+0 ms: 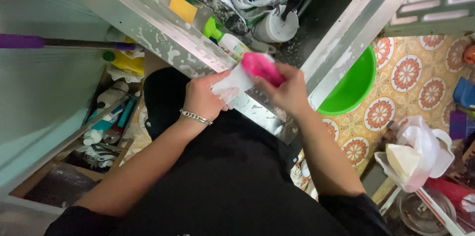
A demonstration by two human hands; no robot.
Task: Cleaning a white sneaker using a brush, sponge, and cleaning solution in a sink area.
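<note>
Presently: left hand (202,98) pinching clear bag (231,83); right hand (289,92) clenching pink sponge (261,66), pressing it inside. Risk: thin plastic tearing, sponge dropping onto metal ledge (163,33).

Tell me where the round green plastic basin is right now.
In the head view, the round green plastic basin sits on the patterned floor at right, partly tucked under the metal counter edge, just beyond the right hand.
</note>
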